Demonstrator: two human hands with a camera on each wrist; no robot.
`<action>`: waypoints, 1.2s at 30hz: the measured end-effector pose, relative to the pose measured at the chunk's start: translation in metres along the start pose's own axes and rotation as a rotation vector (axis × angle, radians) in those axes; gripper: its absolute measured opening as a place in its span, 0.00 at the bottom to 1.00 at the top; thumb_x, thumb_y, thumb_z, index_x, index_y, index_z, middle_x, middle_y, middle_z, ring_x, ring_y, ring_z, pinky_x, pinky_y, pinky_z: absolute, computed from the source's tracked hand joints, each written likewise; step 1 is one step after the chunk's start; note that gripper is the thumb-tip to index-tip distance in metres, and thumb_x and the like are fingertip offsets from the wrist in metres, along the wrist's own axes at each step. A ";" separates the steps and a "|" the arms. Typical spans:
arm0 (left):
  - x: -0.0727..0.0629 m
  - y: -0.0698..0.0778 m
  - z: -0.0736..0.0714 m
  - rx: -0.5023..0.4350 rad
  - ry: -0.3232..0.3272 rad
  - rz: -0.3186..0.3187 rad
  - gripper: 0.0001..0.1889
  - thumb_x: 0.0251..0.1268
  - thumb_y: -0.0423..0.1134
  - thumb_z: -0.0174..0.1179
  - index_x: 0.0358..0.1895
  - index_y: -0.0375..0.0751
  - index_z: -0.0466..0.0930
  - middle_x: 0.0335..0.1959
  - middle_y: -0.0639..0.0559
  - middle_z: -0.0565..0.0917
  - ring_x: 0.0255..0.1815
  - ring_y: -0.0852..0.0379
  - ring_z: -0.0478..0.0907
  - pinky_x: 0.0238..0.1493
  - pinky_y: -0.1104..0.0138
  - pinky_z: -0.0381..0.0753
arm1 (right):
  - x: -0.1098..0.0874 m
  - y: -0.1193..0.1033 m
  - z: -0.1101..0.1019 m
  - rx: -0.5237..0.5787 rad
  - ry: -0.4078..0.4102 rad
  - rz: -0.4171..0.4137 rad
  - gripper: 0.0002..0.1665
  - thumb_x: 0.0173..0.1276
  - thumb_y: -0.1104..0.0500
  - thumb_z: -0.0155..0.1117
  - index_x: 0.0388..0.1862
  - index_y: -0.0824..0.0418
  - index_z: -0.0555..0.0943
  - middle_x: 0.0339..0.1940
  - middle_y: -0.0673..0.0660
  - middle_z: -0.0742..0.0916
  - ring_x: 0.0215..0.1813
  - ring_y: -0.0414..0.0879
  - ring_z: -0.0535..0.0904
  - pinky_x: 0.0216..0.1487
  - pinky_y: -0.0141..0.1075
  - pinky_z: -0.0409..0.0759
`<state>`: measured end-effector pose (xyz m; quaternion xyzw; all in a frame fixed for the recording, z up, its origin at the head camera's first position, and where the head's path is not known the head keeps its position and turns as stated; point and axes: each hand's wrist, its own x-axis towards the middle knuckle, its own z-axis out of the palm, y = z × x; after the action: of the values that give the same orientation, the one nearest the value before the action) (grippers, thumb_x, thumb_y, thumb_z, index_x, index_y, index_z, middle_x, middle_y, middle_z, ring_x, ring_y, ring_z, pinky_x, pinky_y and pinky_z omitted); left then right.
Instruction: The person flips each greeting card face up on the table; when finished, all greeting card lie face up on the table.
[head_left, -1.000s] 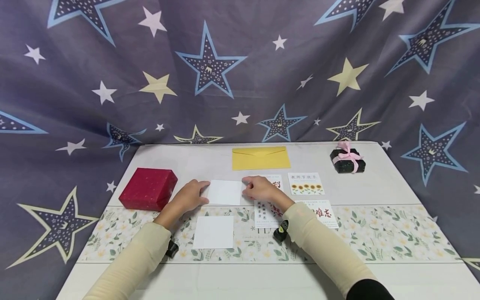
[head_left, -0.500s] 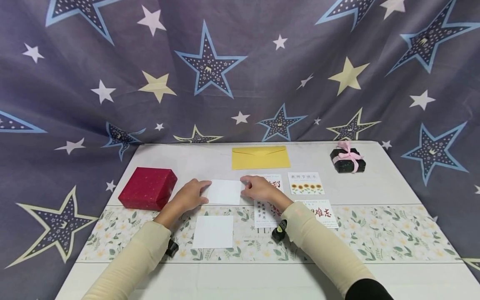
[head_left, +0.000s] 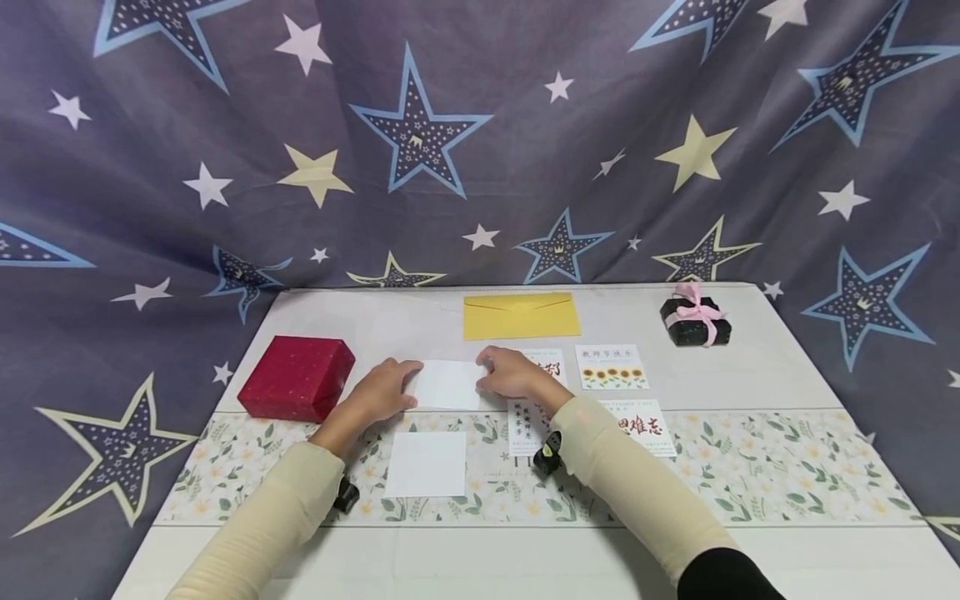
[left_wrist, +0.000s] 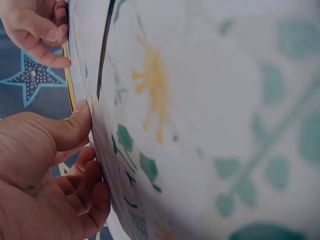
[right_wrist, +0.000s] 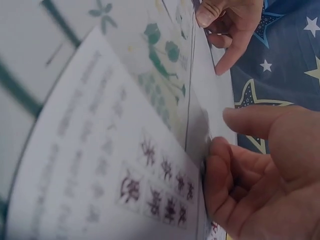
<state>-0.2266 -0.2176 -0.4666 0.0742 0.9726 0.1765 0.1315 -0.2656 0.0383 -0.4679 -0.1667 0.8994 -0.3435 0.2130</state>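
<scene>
A blank white card (head_left: 447, 385) lies on the table between both hands. At its left edge my left hand (head_left: 378, 390) has the index fingertip by the upper corner and the thumb by the lower one; the other fingers are loosely bent in the left wrist view. Over at the right edge, the fingertips of my right hand (head_left: 513, 375) slightly overlap the card. The right wrist view shows this hand's thumb apart from its curled fingers, beside a printed card (right_wrist: 100, 165). A second blank white card (head_left: 426, 465) lies nearer the front.
Printed cards lie under and beside the right forearm, among them a sunflower card (head_left: 611, 371) and a red-lettered card (head_left: 643, 425). A yellow envelope (head_left: 521, 317) lies at the back. A red box (head_left: 296, 377) stands left, a black ribboned box (head_left: 696, 321) back right.
My right hand has shifted slightly left, its fingertips further over the card's right edge, and the forearm uncovers more of the red lettering. The left hand stays almost where it was.
</scene>
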 end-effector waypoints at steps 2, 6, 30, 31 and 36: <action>0.001 0.000 0.000 0.011 -0.008 0.004 0.38 0.63 0.38 0.71 0.76 0.44 0.67 0.49 0.42 0.79 0.46 0.50 0.76 0.54 0.52 0.80 | 0.001 -0.001 0.001 0.011 -0.002 0.013 0.27 0.70 0.54 0.68 0.66 0.59 0.75 0.49 0.57 0.83 0.44 0.46 0.79 0.50 0.40 0.79; 0.002 0.003 0.000 0.037 -0.023 -0.011 0.39 0.63 0.39 0.71 0.77 0.45 0.65 0.57 0.39 0.79 0.54 0.46 0.78 0.60 0.48 0.79 | 0.002 -0.002 0.002 0.032 0.010 0.021 0.24 0.69 0.55 0.68 0.61 0.61 0.77 0.48 0.56 0.82 0.44 0.46 0.78 0.48 0.38 0.78; 0.006 0.004 -0.005 0.061 -0.022 0.062 0.17 0.63 0.40 0.70 0.53 0.40 0.80 0.45 0.44 0.82 0.46 0.49 0.78 0.50 0.55 0.79 | 0.005 0.006 0.001 0.289 0.144 -0.005 0.09 0.71 0.57 0.67 0.48 0.56 0.88 0.33 0.52 0.84 0.30 0.42 0.77 0.31 0.31 0.76; 0.007 0.003 -0.006 0.061 0.001 0.078 0.12 0.64 0.40 0.69 0.46 0.41 0.80 0.39 0.46 0.81 0.40 0.51 0.76 0.45 0.57 0.78 | 0.005 0.006 -0.001 0.296 0.157 -0.013 0.09 0.71 0.56 0.68 0.47 0.55 0.88 0.34 0.52 0.85 0.31 0.42 0.77 0.32 0.31 0.76; 0.009 0.000 -0.006 0.022 0.146 0.102 0.06 0.70 0.41 0.62 0.33 0.47 0.80 0.27 0.52 0.82 0.30 0.56 0.74 0.33 0.63 0.71 | 0.004 0.003 -0.010 0.432 0.200 -0.055 0.10 0.72 0.53 0.69 0.46 0.55 0.90 0.35 0.58 0.88 0.30 0.42 0.77 0.33 0.33 0.78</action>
<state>-0.2373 -0.2176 -0.4628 0.1121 0.9765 0.1770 0.0503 -0.2744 0.0443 -0.4649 -0.1066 0.8167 -0.5485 0.1440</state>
